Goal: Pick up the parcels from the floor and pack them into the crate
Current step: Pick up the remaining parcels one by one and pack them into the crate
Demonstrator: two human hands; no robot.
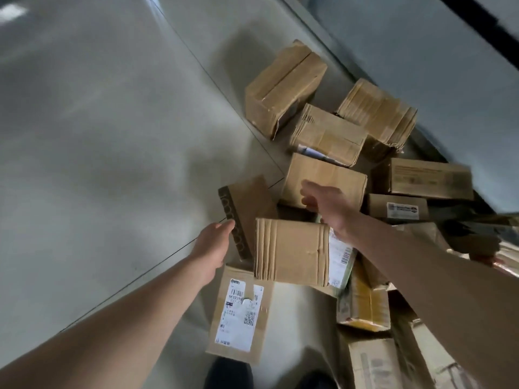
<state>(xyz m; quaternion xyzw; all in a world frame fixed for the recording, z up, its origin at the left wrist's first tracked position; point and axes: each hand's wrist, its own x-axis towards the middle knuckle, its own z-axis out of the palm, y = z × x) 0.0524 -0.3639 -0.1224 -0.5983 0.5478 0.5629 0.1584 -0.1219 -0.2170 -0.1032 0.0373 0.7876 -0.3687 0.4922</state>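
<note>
Parcels lay in a loose heap on the grey floor (pixel 84 164), most of them plain cardboard boxes crowded against a wall at the right; we saw no crate in view, so nothing here showed as packed. Nearest us, a ribbed brown box (pixel 292 251) sat on top of the heap, overlapping a flat parcel with a white shipping label (pixel 238 313) that lay on the floor just beside a dark shoe (pixel 229 373). We noted the left hand (pixel 212 248) reaching to the edge of a thin cardboard piece with a dark punched edge (pixel 244 211), which stood tilted against the heap; fingers looked straight and relaxed, touching or nearly touching that edge, and we could not tell which. The right hand (pixel 323 204) hovered over a smooth brown box (pixel 323 175) behind the ribbed one, fingers spread and loosely bent, gripping nothing. We judged that both hands were spread this way to bracket one parcel from two sides, probably the ribbed box between them, though the target was not certain. Farther back lay a long taped box (pixel 283 88), a crumpled box (pixel 328 134) and a heavily taped box (pixel 379 113), leaning on one another. Printed cartons (pixel 429 179) sat at the right, blurred.
</note>
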